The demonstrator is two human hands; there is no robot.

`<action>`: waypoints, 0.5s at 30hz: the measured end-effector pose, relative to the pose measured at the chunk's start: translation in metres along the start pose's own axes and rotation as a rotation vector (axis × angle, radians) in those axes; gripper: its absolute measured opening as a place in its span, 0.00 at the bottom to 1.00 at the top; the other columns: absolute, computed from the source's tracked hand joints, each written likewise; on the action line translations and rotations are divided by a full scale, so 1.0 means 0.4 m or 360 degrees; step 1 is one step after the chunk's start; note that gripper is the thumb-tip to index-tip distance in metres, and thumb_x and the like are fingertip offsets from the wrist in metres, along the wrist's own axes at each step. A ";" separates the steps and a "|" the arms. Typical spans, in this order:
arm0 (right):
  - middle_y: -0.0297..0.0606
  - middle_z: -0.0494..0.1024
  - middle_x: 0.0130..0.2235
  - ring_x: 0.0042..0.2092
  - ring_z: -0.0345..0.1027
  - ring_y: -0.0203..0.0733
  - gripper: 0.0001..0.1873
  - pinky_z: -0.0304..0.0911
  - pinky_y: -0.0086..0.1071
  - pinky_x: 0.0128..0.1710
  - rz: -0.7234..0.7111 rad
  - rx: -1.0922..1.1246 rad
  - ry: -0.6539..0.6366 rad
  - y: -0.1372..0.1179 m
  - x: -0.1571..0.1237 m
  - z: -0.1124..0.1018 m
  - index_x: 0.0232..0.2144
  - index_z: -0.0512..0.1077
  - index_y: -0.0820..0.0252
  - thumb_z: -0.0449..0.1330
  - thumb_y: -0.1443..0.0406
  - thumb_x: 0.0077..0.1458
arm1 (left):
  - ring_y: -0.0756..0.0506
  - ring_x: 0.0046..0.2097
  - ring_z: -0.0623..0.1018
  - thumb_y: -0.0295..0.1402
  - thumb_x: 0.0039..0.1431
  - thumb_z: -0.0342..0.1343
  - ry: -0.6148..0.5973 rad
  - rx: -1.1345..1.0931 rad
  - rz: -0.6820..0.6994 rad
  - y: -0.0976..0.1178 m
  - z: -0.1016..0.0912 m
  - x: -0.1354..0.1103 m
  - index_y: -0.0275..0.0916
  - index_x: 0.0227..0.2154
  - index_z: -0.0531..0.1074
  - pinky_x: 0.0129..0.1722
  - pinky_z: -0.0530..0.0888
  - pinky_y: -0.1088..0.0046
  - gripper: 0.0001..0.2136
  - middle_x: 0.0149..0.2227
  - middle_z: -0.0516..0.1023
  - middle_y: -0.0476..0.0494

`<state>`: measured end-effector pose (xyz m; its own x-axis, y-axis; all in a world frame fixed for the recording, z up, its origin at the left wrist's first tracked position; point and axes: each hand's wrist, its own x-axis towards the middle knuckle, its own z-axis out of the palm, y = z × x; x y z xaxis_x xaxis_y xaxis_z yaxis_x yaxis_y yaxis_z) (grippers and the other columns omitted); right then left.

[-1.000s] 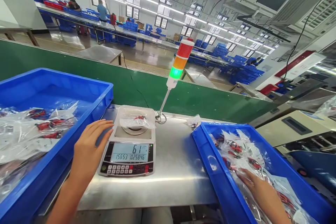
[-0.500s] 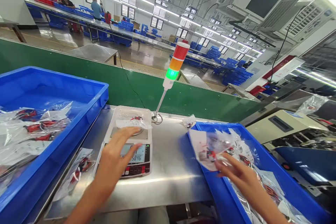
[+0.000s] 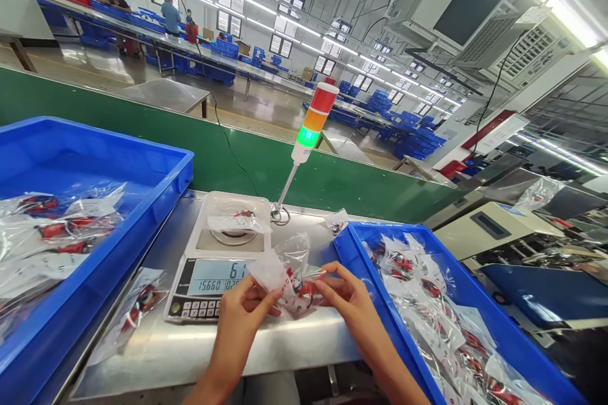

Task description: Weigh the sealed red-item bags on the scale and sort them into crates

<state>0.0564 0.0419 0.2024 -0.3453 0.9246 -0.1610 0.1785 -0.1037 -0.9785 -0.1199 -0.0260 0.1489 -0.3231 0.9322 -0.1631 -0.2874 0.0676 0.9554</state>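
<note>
Between my two hands is a clear plastic bag (image 3: 298, 291) with red and black parts and a white label or paper inside. My left hand (image 3: 247, 307) pinches its left side, and my right hand (image 3: 344, 294) pinches its right side. Behind my left hand stands a digital scale (image 3: 204, 269) with a lit display. On the scale's pan lies another clear bag (image 3: 240, 218) with small red parts. A further bag (image 3: 142, 304) with red and black parts lies on the metal table left of the scale.
A large blue bin (image 3: 166, 183) with bagged parts stands at left. Another blue bin (image 3: 354, 253), holding several bags, is at right, a small bag (image 3: 336, 221) behind it. A signal tower (image 3: 308, 130) glows green by the green partition (image 3: 228, 158). A beige machine (image 3: 498, 228) stands far right.
My right hand has brought the bag from over the right bin to the front of the scale. My left hand has come down from above the scale and now grips the bag too.
</note>
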 end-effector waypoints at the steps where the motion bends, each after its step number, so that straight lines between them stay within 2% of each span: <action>1: 0.40 0.85 0.33 0.37 0.81 0.50 0.25 0.78 0.40 0.38 -0.0065 -0.0024 0.0102 0.007 -0.001 0.003 0.34 0.72 0.56 0.70 0.44 0.47 | 0.41 0.29 0.83 0.47 0.50 0.67 0.0011 0.0064 0.0082 -0.008 0.000 -0.003 0.38 0.31 0.79 0.31 0.82 0.68 0.15 0.28 0.84 0.44; 3: 0.42 0.86 0.36 0.39 0.82 0.51 0.23 0.79 0.40 0.38 -0.0206 -0.0103 0.0299 0.021 -0.003 -0.004 0.33 0.74 0.56 0.69 0.45 0.49 | 0.43 0.28 0.83 0.44 0.57 0.63 0.0101 0.0299 0.0389 -0.011 -0.016 0.000 0.40 0.27 0.77 0.31 0.81 0.71 0.13 0.26 0.82 0.47; 5: 0.43 0.87 0.39 0.41 0.82 0.52 0.22 0.80 0.40 0.39 -0.0297 -0.0176 0.0425 0.029 0.000 -0.026 0.35 0.77 0.56 0.69 0.45 0.50 | 0.44 0.32 0.83 0.41 0.63 0.59 0.0304 0.0642 0.0877 0.009 -0.049 0.021 0.41 0.28 0.78 0.37 0.81 0.71 0.11 0.29 0.83 0.47; 7: 0.45 0.87 0.41 0.41 0.82 0.52 0.22 0.80 0.41 0.39 -0.0353 -0.0242 0.0504 0.030 0.008 -0.056 0.37 0.79 0.57 0.68 0.46 0.51 | 0.42 0.43 0.83 0.36 0.67 0.55 0.0436 0.1048 0.1342 0.049 -0.088 0.061 0.41 0.37 0.79 0.48 0.79 0.65 0.09 0.39 0.85 0.45; 8: 0.45 0.87 0.42 0.41 0.82 0.52 0.22 0.80 0.42 0.40 -0.0381 -0.0277 0.0537 0.027 0.016 -0.070 0.38 0.80 0.57 0.68 0.46 0.51 | 0.40 0.50 0.82 0.33 0.68 0.54 0.0407 0.1261 0.1481 0.071 -0.106 0.088 0.41 0.41 0.79 0.55 0.77 0.61 0.09 0.44 0.85 0.43; 10: 0.45 0.87 0.42 0.41 0.82 0.52 0.21 0.80 0.43 0.41 -0.0436 -0.0314 0.0600 0.016 0.038 -0.088 0.37 0.81 0.57 0.67 0.47 0.52 | 0.36 0.60 0.76 0.28 0.65 0.54 0.0253 0.1653 0.1483 0.114 -0.132 0.150 0.40 0.45 0.79 0.62 0.71 0.54 0.11 0.53 0.82 0.41; 12: 0.45 0.87 0.42 0.40 0.82 0.52 0.20 0.79 0.44 0.41 -0.0517 -0.0298 0.0656 -0.002 0.073 -0.084 0.37 0.81 0.57 0.67 0.48 0.52 | 0.36 0.60 0.76 0.24 0.59 0.56 0.0189 0.1862 0.1303 0.150 -0.147 0.213 0.41 0.38 0.81 0.65 0.67 0.54 0.10 0.50 0.83 0.42; 13: 0.44 0.87 0.42 0.41 0.82 0.52 0.20 0.79 0.44 0.42 -0.0574 -0.0286 0.0672 -0.014 0.097 -0.073 0.37 0.80 0.57 0.66 0.49 0.53 | 0.37 0.57 0.78 0.24 0.58 0.56 0.0232 0.1890 0.1216 0.168 -0.155 0.240 0.41 0.34 0.81 0.64 0.68 0.55 0.09 0.46 0.85 0.42; 15: 0.44 0.86 0.42 0.42 0.82 0.51 0.18 0.77 0.43 0.43 -0.0704 -0.0286 0.0653 -0.040 0.152 -0.034 0.38 0.80 0.58 0.64 0.51 0.55 | 0.38 0.47 0.82 0.27 0.58 0.57 0.0448 0.1859 0.1098 0.210 -0.180 0.278 0.40 0.29 0.80 0.55 0.75 0.58 0.07 0.38 0.85 0.42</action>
<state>0.0452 0.1049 0.2099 -0.0464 0.9350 0.3517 0.2639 0.3510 -0.8984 -0.2449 0.0577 0.1933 -0.2989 0.8055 0.5117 0.8719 0.0125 0.4896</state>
